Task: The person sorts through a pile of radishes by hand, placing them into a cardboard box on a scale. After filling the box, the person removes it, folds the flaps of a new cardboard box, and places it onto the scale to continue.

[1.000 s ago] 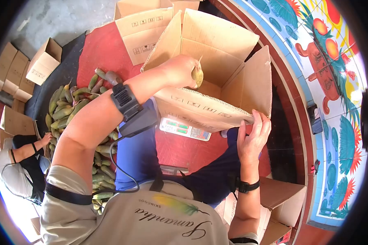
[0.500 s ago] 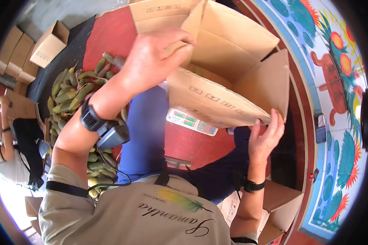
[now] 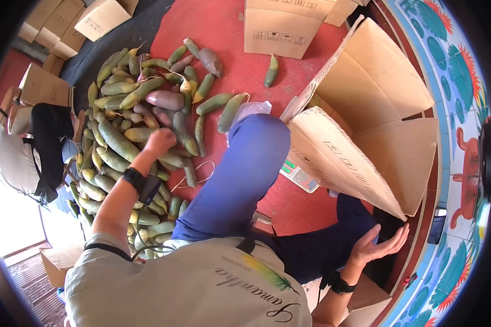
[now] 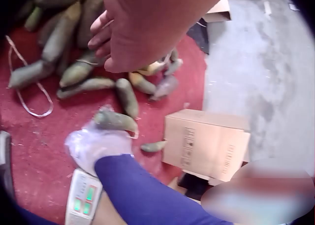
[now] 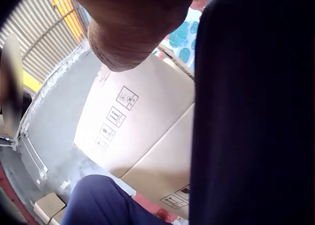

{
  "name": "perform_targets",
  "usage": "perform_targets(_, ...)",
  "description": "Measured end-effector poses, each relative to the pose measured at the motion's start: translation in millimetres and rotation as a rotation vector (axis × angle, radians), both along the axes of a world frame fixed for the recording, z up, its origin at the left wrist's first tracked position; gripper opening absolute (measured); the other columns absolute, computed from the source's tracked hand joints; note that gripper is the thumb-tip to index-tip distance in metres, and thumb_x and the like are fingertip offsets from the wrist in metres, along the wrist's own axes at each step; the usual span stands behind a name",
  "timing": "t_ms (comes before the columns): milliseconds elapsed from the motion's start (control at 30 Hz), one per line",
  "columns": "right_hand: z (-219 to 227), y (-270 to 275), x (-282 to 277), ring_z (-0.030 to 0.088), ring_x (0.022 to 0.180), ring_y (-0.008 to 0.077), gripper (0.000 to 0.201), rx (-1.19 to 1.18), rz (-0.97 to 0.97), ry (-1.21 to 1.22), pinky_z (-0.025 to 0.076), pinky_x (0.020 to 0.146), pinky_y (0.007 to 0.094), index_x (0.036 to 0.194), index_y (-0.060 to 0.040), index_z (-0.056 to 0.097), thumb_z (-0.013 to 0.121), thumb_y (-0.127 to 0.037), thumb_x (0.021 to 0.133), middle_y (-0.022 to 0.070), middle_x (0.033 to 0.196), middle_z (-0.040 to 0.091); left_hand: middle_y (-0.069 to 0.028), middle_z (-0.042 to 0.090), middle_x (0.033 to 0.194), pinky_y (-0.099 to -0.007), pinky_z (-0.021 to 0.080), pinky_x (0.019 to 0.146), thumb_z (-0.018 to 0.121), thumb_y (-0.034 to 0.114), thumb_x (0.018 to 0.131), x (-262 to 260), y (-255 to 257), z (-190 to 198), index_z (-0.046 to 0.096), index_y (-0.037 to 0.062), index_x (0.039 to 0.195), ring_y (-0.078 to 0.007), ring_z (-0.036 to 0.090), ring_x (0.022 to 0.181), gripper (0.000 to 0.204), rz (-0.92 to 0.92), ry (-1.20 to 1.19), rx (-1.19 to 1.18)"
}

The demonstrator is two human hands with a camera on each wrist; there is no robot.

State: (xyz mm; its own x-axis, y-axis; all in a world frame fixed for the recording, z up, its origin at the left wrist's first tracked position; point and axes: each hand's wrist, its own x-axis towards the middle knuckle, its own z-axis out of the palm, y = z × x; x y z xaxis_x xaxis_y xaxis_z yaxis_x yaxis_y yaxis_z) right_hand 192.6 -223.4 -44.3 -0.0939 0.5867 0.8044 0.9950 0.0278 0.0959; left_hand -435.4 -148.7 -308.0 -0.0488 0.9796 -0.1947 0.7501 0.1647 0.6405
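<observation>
My left hand reaches over a heap of long green and purplish radishes. In the left wrist view its fingers are slightly bent just above several radishes, and nothing shows in its grasp. My right hand is held with fingers spread just below the near corner of a large open cardboard box. That box stands tilted over a digital scale, its flaps up; its bottom is mostly hidden. The right wrist view shows the hand dark against the box's printed side.
A lone radish lies on the red mat before another carton. Beside my knee is a pale plastic bag. At far left another person sits by the heap. A painted tile wall borders the right.
My left hand has moved from above the box, where it held a radish, leftward to the heap. The right hand has come off the box's edge. The head view has swung left.
</observation>
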Motion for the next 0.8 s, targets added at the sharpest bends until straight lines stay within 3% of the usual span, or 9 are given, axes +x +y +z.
perform_targets(67, -6, -8, 7, 0.041, 0.124, 0.0381, 0.051, -0.036, -0.03, 0.057, 0.031, 0.103, 0.0502, 0.133, 0.0042, 0.039, 0.057, -0.021, 0.092, 0.0218, 0.135, 0.045, -0.0142, 0.068, 0.091, -0.0397, 0.051, 0.076, 0.061, 0.027, 0.077, 3, -36, -36, 0.068, 0.0097, 0.086, -0.0338, 0.065, 0.084, 0.021, -0.066, 0.246, -0.189)
perform_targets(133, -14, -15, 16, 0.041, 0.125, 0.0365, 0.052, -0.078, -0.067, 0.097, 0.031, 0.103, 0.049, 0.134, 0.0049, 0.04, 0.056, -0.022, 0.093, 0.0212, 0.134, 0.045, -0.014, 0.068, 0.094, -0.0401, 0.051, 0.078, 0.06, 0.026, 0.077, 18, -68, -54, 0.068, 0.01, 0.087, -0.0329, 0.064, 0.087, 0.02, -0.048, 0.241, -0.239)
perform_targets(200, -16, -20, 18, 0.042, 0.124, 0.0357, 0.052, -0.17, -0.138, 0.148, 0.031, 0.103, 0.048, 0.133, 0.0056, 0.041, 0.056, -0.023, 0.092, 0.0212, 0.134, 0.045, -0.0139, 0.068, 0.097, -0.0405, 0.051, 0.081, 0.059, 0.025, 0.077, 37, -75, -55, 0.068, 0.0103, 0.089, -0.032, 0.064, 0.089, 0.021, -0.04, 0.232, -0.29)
perform_targets(300, -21, -21, 20, 0.042, 0.123, 0.036, 0.051, -0.243, -0.173, 0.138, 0.032, 0.103, 0.0475, 0.133, 0.0045, 0.042, 0.057, -0.021, 0.091, 0.0216, 0.132, 0.046, -0.0128, 0.058, 0.119, -0.0415, 0.042, 0.095, 0.063, 0.025, 0.076, 77, -59, -6, 0.064, 0.0081, 0.106, -0.029, 0.049, 0.121, 0.035, -0.065, 0.467, -0.57)
perform_targets(400, -20, -21, 15, 0.042, 0.121, 0.0385, 0.052, -0.31, -0.148, 0.14, 0.034, 0.102, 0.0486, 0.133, 0.0039, 0.042, 0.059, -0.012, 0.087, 0.0218, 0.13, 0.047, -0.0113, 0.051, 0.127, -0.0447, 0.035, 0.102, 0.064, 0.025, 0.076, 68, -59, -34, 0.06, 0.0112, 0.116, -0.0279, 0.039, 0.129, 0.042, -0.27, 0.609, -0.554)
perform_targets(467, -18, -22, 15, 0.043, 0.12, 0.0396, 0.052, -0.338, -0.163, 0.094, 0.034, 0.101, 0.0498, 0.132, 0.0038, 0.041, 0.059, -0.009, 0.085, 0.0218, 0.129, 0.047, -0.0092, 0.052, 0.122, -0.0493, 0.033, 0.102, 0.062, 0.023, 0.078, 60, -74, -50, 0.056, 0.0134, 0.121, -0.026, 0.041, 0.125, 0.044, -0.343, 0.798, -0.188)
perform_targets(533, -18, -22, 16, 0.044, 0.119, 0.0402, 0.052, -0.35, -0.183, 0.075, 0.034, 0.101, 0.0506, 0.131, 0.0036, 0.041, 0.059, -0.006, 0.084, 0.0215, 0.129, 0.047, -0.0075, 0.053, 0.116, -0.049, 0.034, 0.101, 0.061, 0.022, 0.08, 44, -72, -73, 0.056, 0.0148, 0.121, -0.0256, 0.043, 0.12, 0.042, -0.342, 0.834, -0.142)
perform_targets(667, -17, -22, 14, 0.043, 0.118, 0.042, 0.051, -0.42, -0.201, 0.062, 0.033, 0.102, 0.0501, 0.131, 0.0048, 0.04, 0.057, -0.008, 0.085, 0.023, 0.129, 0.047, -0.0072, 0.054, 0.113, -0.0486, 0.036, 0.098, 0.058, 0.021, 0.083, 59, -43, -42, 0.058, 0.017, 0.117, -0.0239, 0.045, 0.117, 0.035, -0.569, 1.039, -0.489)
perform_targets(800, -17, -21, 14, 0.043, 0.117, 0.0417, 0.05, -0.42, -0.193, 0.055, 0.032, 0.101, 0.0514, 0.129, 0.0046, 0.041, 0.057, -0.01, 0.084, 0.0232, 0.128, 0.048, -0.0077, 0.054, 0.114, -0.0446, 0.038, 0.097, 0.073, 0.027, 0.071, 42, -52, -58, 0.055, 0.0135, 0.115, -0.0253, 0.048, 0.115, 0.049, -0.502, 0.959, -0.454)
